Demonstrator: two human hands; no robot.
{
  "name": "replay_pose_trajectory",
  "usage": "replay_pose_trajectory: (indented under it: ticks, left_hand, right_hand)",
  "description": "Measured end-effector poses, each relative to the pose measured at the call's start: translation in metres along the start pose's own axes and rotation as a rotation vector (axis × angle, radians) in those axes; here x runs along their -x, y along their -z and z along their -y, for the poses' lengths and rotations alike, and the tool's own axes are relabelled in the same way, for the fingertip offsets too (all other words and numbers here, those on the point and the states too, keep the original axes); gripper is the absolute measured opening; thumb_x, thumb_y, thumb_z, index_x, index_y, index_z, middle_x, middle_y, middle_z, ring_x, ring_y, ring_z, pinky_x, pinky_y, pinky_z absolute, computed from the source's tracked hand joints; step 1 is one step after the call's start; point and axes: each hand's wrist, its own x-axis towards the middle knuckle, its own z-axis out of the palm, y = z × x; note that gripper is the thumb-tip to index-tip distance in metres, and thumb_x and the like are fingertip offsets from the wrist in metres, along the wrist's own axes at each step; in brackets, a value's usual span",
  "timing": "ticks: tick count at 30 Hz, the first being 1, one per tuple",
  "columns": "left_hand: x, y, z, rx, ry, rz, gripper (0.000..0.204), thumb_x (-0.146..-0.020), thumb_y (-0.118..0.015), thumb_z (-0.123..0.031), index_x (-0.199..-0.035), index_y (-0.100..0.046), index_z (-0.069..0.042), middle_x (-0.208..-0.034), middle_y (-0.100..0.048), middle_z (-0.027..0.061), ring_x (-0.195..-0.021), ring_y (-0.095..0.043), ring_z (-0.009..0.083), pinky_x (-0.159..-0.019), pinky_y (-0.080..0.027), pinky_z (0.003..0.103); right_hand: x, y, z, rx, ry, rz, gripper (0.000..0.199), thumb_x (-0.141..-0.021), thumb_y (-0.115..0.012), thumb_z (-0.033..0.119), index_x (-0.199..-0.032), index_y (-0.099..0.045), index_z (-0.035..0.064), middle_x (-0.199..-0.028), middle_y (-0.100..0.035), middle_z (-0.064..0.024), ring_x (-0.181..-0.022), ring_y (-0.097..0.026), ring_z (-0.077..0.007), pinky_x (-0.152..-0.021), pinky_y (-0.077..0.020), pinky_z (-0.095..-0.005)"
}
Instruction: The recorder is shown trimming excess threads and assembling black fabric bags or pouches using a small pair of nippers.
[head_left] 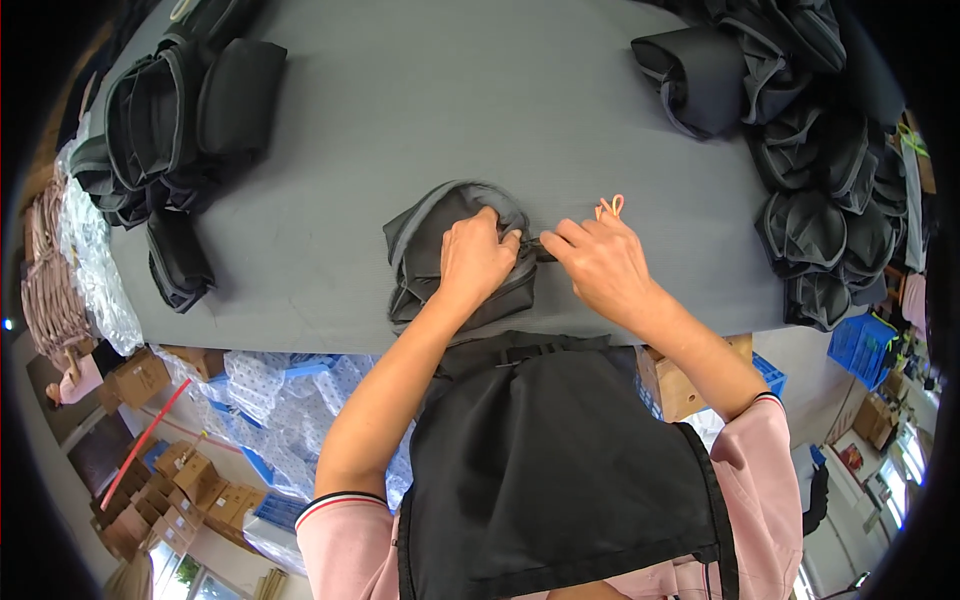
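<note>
Workroom, wide view, clock face centred on the frame: cardboard boxes [200, 480] stacked at 8 o'clock, clear plastic wrap [97, 255] bunched at 9, a blue crate [862, 350] just past 3. Grey-covered worktable [430, 100] spans the upper half. One heap of black fabric pouches [235, 100] lies at 10 o'clock, a second heap [820, 235] at 2. Worn black apron [560, 460] at 6. Specimen in hand: a black fabric pouch [420, 225], on the table just short of the centre towards 11, near the close edge, mouth gaping. Left hand [478, 255]: over the mouth, fingers curled loosely inside, thumb by the rim at the pouch's 2 o'clock; cannot tell whether fabric is clamped. Right hand [603, 255]: at the pouch's 3 o'clock, thumb and forefinger pinched closed on a short dark strip [544, 253] at the rim. Orange cord loops [612, 206] show beyond its knuckles; attachment unclear.
</note>
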Motion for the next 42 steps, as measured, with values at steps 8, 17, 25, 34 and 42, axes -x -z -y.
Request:
replay_pose_trajectory:
  ticks: [8, 17, 25, 34, 42]
  left_hand:
    - [0.001, 0.002, -0.002, 0.039, 0.024, 0.016, 0.026, -0.075, -0.065, -0.019, -0.077, -0.057, 0.006, -0.072, -0.062, 0.0228, -0.073, -0.062, 0.0394, -0.069, -0.048, 0.044]
    - [0.000, -0.002, 0.002, 0.027, -0.003, -0.012, 0.026, -0.075, -0.065, -0.019, -0.077, -0.058, 0.006, -0.072, -0.062, 0.0227, -0.073, -0.062, 0.0387, -0.069, -0.048, 0.043]
    - [0.001, 0.001, 0.001, 0.046, -0.011, -0.019, 0.026, -0.075, -0.064, -0.018, -0.077, -0.058, 0.007, -0.071, -0.062, 0.0225, -0.072, -0.062, 0.0388, -0.069, -0.048, 0.044]
    - [0.000, 0.000, 0.002, 0.048, 0.002, -0.011, 0.028, -0.074, -0.065, -0.020, -0.076, -0.058, 0.007, -0.070, -0.062, 0.0219, -0.072, -0.062, 0.0379, -0.069, -0.047, 0.043]
    - [-0.001, -0.003, 0.006, 0.059, -0.010, -0.035, 0.031, -0.073, -0.066, -0.023, -0.077, -0.058, 0.007, -0.070, -0.061, 0.0218, -0.071, -0.062, 0.0368, -0.068, -0.047, 0.042]
  right_hand:
    - [-0.006, 0.001, 0.000, 0.013, 0.031, 0.046, 0.031, -0.061, -0.058, -0.004, -0.091, -0.063, 0.0051, -0.076, -0.055, -0.0040, -0.065, -0.057, -0.0203, -0.079, -0.0455, -0.0369]
    - [-0.010, -0.003, 0.003, 0.099, 0.059, 0.090, 0.026, -0.060, -0.060, -0.003, -0.085, -0.062, 0.0051, -0.074, -0.055, -0.0046, -0.064, -0.058, -0.0206, -0.077, -0.0469, -0.0367]
    - [0.004, 0.001, -0.003, -0.118, -0.055, 0.012, 0.025, -0.065, -0.064, 0.000, -0.088, -0.063, 0.0087, -0.074, -0.056, -0.0027, -0.064, -0.057, -0.0227, -0.068, -0.0460, -0.0338]
    - [-0.005, -0.004, 0.001, -0.006, -0.013, 0.043, 0.029, -0.063, -0.061, -0.004, -0.090, -0.063, 0.0078, -0.075, -0.055, -0.0037, -0.062, -0.057, -0.0221, -0.070, -0.0461, -0.0351]
    - [0.000, -0.004, 0.005, 0.026, 0.006, 0.002, 0.030, -0.061, -0.060, -0.005, -0.089, -0.062, 0.0069, -0.074, -0.054, -0.0036, -0.062, -0.057, -0.0206, -0.074, -0.0471, -0.0353]
